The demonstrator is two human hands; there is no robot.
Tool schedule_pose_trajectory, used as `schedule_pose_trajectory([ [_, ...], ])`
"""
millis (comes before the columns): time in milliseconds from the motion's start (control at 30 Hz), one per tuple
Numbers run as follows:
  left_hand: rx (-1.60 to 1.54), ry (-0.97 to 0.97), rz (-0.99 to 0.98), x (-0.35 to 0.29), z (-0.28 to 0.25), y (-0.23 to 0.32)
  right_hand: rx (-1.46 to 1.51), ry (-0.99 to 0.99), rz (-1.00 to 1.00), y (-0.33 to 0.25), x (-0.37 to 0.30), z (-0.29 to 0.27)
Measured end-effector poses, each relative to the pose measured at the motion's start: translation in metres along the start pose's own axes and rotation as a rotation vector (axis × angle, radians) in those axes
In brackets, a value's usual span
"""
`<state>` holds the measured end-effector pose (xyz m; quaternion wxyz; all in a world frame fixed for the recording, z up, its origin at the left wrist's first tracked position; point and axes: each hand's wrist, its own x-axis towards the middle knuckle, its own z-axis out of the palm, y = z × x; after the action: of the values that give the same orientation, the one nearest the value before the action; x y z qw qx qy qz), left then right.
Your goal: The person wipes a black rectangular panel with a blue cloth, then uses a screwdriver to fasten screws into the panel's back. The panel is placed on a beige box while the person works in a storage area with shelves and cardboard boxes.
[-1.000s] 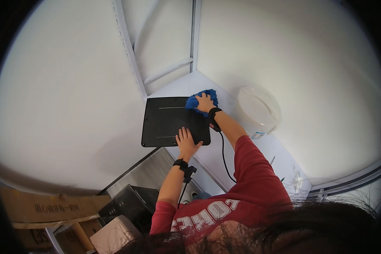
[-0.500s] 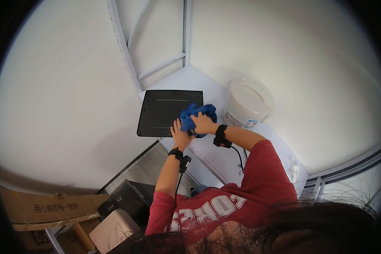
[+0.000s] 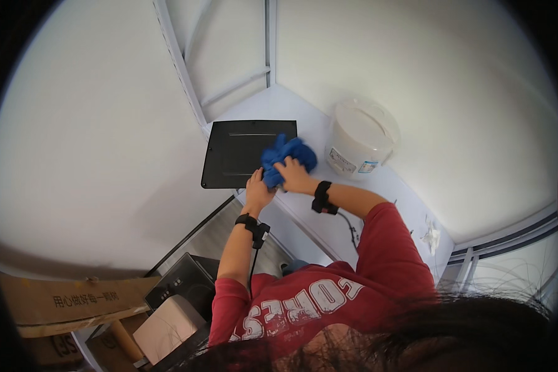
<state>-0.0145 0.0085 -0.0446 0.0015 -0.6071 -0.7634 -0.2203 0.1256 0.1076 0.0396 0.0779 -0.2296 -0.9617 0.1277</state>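
A flat black rectangular panel (image 3: 235, 149) with small round marks along its edges lies on the white tabletop (image 3: 245, 111), its near left part past the table's edge. A bunched blue cloth (image 3: 289, 149) rests over the panel's right side. My right hand (image 3: 295, 176) is closed on the cloth from the near side and presses it down. My left hand (image 3: 259, 190) is at the panel's near edge, left of the cloth, with fingers stretched onto the rim. Its thumb is close to the cloth. The underside of both palms is hidden.
Right of the panel stands a translucent white lidded bucket (image 3: 361, 136) with labels. A white metal frame (image 3: 181, 62) rises behind. Crumpled white material (image 3: 432, 237) lies near the right wall. Cardboard boxes (image 3: 80, 304) and a black appliance (image 3: 183, 282) are at the lower left.
The blue cloth has changed shape under my right hand. My left hand has slid slightly left and back toward the panel's near edge. The whole view has shifted a little.
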Motion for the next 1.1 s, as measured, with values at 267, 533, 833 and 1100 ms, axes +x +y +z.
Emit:
schedule_pose_trajectory([
  [267,0.014,0.027,-0.025,-0.001,-0.003,0.017,0.798,0.408,-0.022,0.023,0.051,-0.038],
  [533,0.009,-0.012,-0.028,0.0,-0.015,0.034,0.381,0.465,-0.113,0.032,0.041,-0.072],
  [833,0.006,-0.049,-0.081,-0.003,-0.014,0.026,-0.181,0.031,0.016,0.047,0.013,-0.003],
  [1100,0.2,-0.28,-0.114,-0.003,-0.035,0.036,-0.256,-0.02,0.029,0.056,0.036,-0.011],
])
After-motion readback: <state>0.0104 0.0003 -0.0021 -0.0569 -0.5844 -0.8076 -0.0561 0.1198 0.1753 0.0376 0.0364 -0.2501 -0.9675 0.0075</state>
